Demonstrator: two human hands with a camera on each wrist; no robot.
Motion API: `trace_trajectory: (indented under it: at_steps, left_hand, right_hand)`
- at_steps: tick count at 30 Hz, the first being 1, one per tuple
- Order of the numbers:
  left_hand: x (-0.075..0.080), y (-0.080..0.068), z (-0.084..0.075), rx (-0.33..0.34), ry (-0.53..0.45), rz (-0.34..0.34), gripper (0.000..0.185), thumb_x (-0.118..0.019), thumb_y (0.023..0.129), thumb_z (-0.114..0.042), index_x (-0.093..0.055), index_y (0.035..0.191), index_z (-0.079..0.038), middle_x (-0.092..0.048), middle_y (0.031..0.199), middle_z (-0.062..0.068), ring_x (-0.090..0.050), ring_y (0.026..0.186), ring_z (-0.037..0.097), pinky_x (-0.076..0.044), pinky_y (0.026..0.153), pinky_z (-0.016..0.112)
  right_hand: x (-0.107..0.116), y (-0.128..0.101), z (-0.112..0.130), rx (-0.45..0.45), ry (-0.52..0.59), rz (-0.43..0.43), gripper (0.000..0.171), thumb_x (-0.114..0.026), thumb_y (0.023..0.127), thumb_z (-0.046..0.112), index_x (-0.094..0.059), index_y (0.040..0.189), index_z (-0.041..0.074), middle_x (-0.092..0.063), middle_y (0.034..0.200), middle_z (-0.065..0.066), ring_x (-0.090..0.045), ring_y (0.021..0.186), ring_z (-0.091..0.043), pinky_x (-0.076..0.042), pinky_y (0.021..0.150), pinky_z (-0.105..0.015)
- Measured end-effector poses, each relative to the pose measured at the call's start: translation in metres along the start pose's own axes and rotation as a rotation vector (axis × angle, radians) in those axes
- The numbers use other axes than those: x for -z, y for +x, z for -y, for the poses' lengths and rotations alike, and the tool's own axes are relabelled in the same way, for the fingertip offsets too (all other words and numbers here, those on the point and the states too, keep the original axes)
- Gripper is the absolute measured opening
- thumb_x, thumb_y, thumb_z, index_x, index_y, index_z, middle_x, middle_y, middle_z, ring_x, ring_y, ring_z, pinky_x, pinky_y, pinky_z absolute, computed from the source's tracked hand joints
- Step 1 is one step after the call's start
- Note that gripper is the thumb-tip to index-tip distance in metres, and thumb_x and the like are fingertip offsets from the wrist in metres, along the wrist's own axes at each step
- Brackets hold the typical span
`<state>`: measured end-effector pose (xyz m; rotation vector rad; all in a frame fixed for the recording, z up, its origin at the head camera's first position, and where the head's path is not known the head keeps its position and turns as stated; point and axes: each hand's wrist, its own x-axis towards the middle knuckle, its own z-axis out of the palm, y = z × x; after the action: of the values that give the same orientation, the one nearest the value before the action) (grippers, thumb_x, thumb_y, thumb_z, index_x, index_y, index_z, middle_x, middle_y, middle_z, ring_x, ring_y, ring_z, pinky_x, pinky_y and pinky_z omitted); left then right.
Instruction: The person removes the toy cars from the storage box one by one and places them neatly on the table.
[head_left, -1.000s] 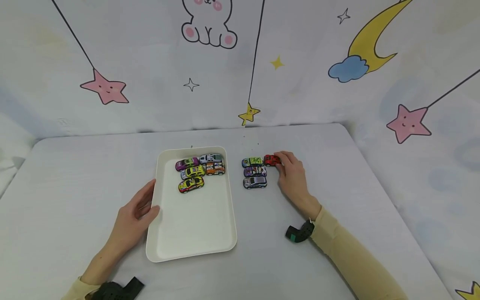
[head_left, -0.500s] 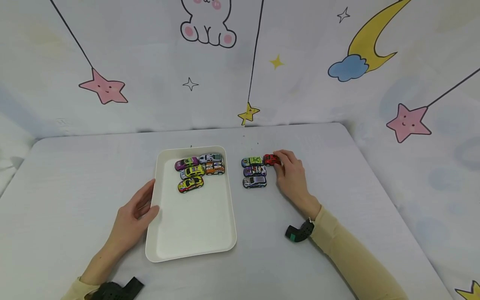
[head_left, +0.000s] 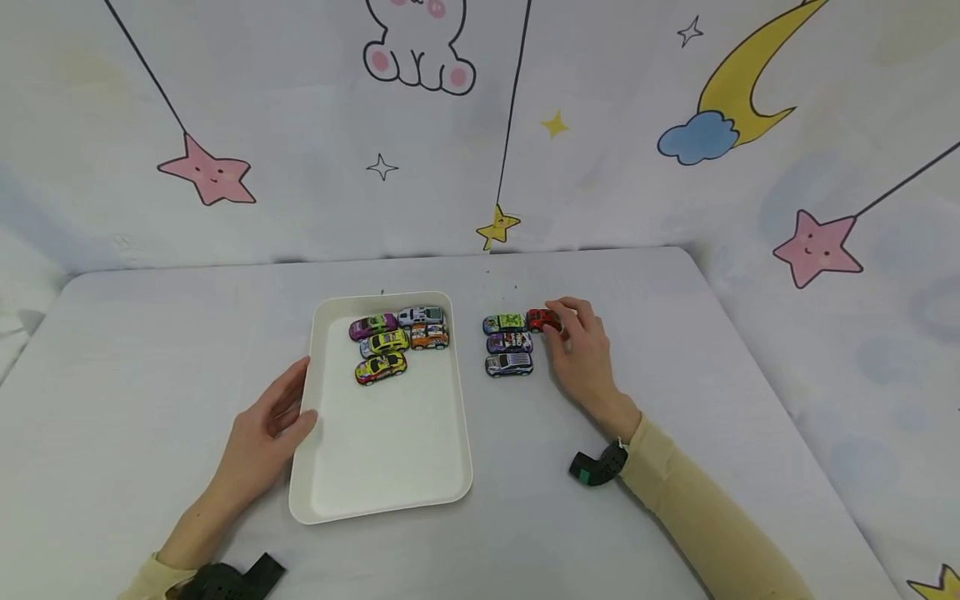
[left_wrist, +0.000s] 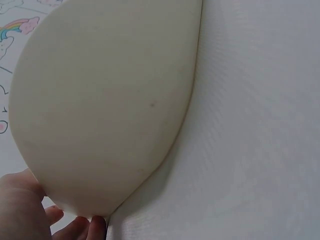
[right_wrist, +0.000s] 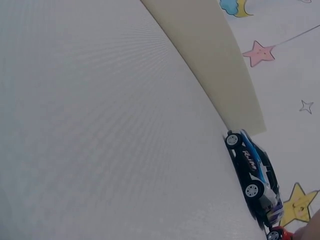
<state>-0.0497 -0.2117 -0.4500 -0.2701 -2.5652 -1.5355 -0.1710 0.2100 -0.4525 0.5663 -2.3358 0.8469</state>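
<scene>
Mostly red toy car (head_left: pixel 540 319), dark-patched, at right hand (head_left: pixel 582 357).

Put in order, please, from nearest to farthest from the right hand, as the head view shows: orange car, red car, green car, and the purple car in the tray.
From the right hand:
1. Red car, at its fingertips.
2. Green car, just left of the red one.
3. Orange car, inside the tray, right side.
4. Purple car, further left in the tray.
</scene>
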Motion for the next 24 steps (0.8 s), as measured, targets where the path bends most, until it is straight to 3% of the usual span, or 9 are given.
trace_trajectory:
  at_steps: [16,20,24]
  left_hand:
    - [0.001,0.001,-0.002,-0.009,0.003,-0.004,0.067,-0.066,0.094,-0.001,-0.038,0.154,-0.012,-0.046,0.151,0.023,-0.044,0.125,-0.017,-0.041,0.093,0.002]
    - [0.001,0.000,-0.001,0.010,0.004,0.002,0.066,-0.065,0.095,-0.003,-0.038,0.154,-0.013,-0.046,0.151,0.022,-0.044,0.125,-0.017,-0.042,0.093,0.002]
    - [0.000,-0.001,0.000,0.004,-0.001,0.002,0.066,-0.065,0.095,-0.002,-0.038,0.154,-0.013,-0.046,0.151,0.022,-0.045,0.125,-0.016,-0.042,0.093,0.003]
  right_hand:
    - [-0.001,0.000,0.013,0.024,0.065,-0.062,0.029,-0.070,0.091,0.000,-0.068,0.119,0.001,-0.062,0.115,-0.014,-0.056,0.075,-0.022,-0.043,0.067,-0.033]
    - [-0.005,-0.003,0.032,0.103,0.120,-0.085,0.029,-0.071,0.089,-0.002,-0.068,0.117,-0.001,-0.064,0.114,-0.015,-0.057,0.075,-0.021,-0.045,0.067,-0.033]
    - [-0.015,-0.007,0.056,0.234,0.169,-0.041,0.026,-0.070,0.090,0.005,-0.069,0.116,0.001,-0.065,0.115,-0.015,-0.061,0.087,-0.025,-0.050,0.072,-0.037]
